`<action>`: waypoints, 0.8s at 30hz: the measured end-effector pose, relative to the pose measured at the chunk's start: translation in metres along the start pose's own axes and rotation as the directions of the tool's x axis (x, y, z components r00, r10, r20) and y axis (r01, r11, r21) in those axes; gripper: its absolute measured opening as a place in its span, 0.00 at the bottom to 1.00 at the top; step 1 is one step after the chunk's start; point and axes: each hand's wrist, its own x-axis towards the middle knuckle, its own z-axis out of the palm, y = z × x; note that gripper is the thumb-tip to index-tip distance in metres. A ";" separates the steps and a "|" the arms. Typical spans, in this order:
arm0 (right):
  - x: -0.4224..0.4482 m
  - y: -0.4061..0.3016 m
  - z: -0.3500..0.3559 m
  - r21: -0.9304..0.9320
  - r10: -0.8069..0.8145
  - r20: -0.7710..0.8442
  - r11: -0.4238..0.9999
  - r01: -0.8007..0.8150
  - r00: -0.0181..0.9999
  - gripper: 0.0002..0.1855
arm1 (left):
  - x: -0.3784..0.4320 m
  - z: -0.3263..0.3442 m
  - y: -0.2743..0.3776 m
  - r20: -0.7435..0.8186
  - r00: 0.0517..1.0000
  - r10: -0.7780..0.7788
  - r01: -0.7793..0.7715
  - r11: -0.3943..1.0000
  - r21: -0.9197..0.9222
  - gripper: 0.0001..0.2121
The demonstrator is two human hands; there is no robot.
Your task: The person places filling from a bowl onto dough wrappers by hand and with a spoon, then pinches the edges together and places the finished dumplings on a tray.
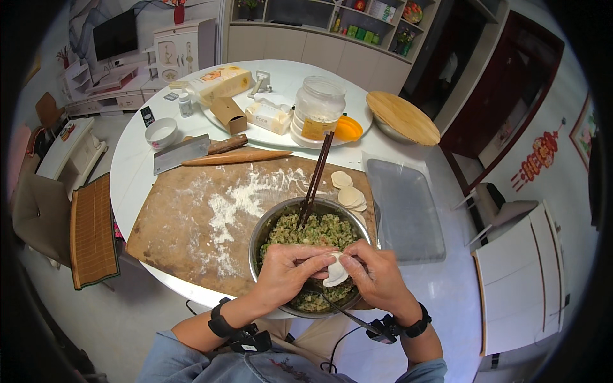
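Observation:
A folded dumpling (336, 274) of white dough is pinched between my left hand (293, 270) and my right hand (376, 273), over a steel bowl (255, 239). Chopped green filling (306, 234) lies in the bowl. Dark chopsticks (317, 179) stand tilted in the filling, and a metal spoon (345, 313) leans over the near rim. Round dough wrappers (351, 196) lie in overlapping piles behind the bowl's right side, on the floured wooden board (177, 220). The fingertips hide part of the dumpling's edge.
A cleaver (182, 154) and a tapered wooden rolling pin (234, 157) lie along the board's far edge. Beyond stand a flour jar (318, 112), a tissue pack (268, 116) and a white bowl (161, 133). A grey tray (407, 210) is at right, below a lidded bowl (402, 117).

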 end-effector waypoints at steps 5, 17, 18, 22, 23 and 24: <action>0.002 0.004 0.001 -0.120 -0.153 0.009 0.981 0.153 0.988 0.08 | 0.001 -0.001 0.000 0.026 0.999 -0.029 0.027 0.995 0.096 0.09; -0.005 0.006 -0.004 -0.187 -0.166 -0.007 0.969 0.162 0.986 0.06 | 0.001 0.002 -0.004 -0.008 1.000 -0.013 0.014 0.997 0.078 0.10; -0.006 0.007 -0.003 -0.187 -0.178 -0.004 0.967 0.174 0.984 0.06 | 0.001 0.002 -0.004 -0.008 1.000 -0.010 0.011 0.996 0.083 0.10; -0.007 0.008 0.000 -0.212 -0.247 -0.025 0.948 0.237 0.969 0.07 | 0.001 0.003 -0.004 0.010 0.999 -0.046 0.046 0.997 0.069 0.10; -0.008 0.009 0.001 -0.216 -0.231 -0.021 0.951 0.221 0.973 0.07 | 0.001 0.003 -0.004 0.022 0.999 -0.042 0.040 0.996 0.082 0.10; -0.008 0.009 0.001 -0.219 -0.215 -0.016 0.954 0.206 0.977 0.07 | 0.001 0.003 -0.004 0.034 0.999 -0.037 0.034 0.995 0.089 0.10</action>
